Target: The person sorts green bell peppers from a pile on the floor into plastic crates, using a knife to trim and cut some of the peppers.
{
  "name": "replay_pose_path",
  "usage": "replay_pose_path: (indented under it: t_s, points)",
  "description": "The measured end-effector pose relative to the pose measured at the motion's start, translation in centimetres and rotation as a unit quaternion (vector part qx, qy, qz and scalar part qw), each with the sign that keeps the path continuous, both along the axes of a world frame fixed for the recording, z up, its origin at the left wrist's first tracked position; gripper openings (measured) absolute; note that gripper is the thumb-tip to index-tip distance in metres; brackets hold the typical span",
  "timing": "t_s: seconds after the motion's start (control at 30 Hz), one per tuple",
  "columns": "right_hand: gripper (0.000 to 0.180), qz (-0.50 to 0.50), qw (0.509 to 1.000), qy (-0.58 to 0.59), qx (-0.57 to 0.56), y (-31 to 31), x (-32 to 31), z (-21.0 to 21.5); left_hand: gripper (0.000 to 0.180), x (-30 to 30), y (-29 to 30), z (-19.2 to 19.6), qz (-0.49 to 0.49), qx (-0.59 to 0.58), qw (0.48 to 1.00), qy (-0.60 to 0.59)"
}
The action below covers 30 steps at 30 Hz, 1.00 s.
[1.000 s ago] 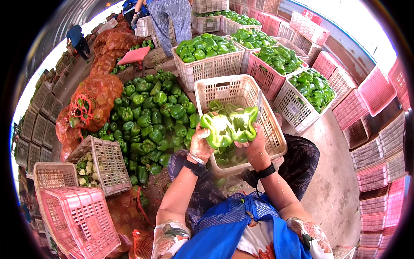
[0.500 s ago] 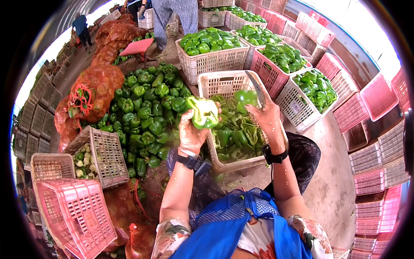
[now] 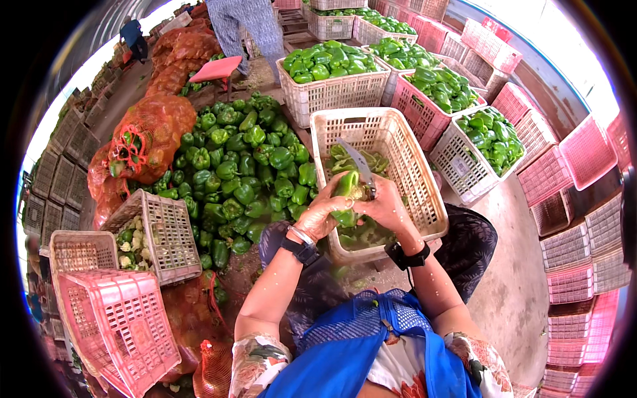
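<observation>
two hands hold a pepper and a knife

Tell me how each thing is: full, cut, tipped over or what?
left hand: closed on green bell pepper
right hand: closed around knife
green bell pepper: cut open
knife: blade bare
crate between the knees: upright, partly filled
bell pepper pile: loose on the floor
orange net sack: bulging full
pink stool: standing upright

No words, numbers, labels or signs can be read anywhere in view.
</observation>
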State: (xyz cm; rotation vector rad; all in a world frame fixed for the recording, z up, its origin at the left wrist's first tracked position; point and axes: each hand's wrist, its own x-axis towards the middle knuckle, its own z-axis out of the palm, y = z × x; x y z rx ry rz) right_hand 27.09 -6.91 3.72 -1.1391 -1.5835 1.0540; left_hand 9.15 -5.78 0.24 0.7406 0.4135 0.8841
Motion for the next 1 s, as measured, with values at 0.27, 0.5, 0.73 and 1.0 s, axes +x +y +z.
replay_pose_path:
  t_s: [0.27, 0.5, 0.73, 1.0]
  points:
    - [0.04, -0.143, 0.956, -0.132, 0.219, 0.7, 0.1, -2.1, 0.063, 1.3, 0.5, -0.8, 0.019, -0.008, 0.999, -0.043]
    - [0.04, -0.126, 0.976, 0.162, -0.066, 2.2, 2.3, -3.2, 0.06, 2.5, 0.5, -0.7, 0.019, -0.019, 0.996, -0.085]
    - [0.038, -0.148, 0.98, 0.13, -0.029, 2.9, 2.5, -5.3, 0.055, 3.4, 0.5, -1.4, 0.044, -0.049, 0.997, -0.041]
    - [0.033, -0.277, 0.952, 0.131, -0.006, 5.7, 7.6, -7.3, 0.047, 4.0, 0.9, -2.0, 0.087, -0.028, 0.991, -0.093]
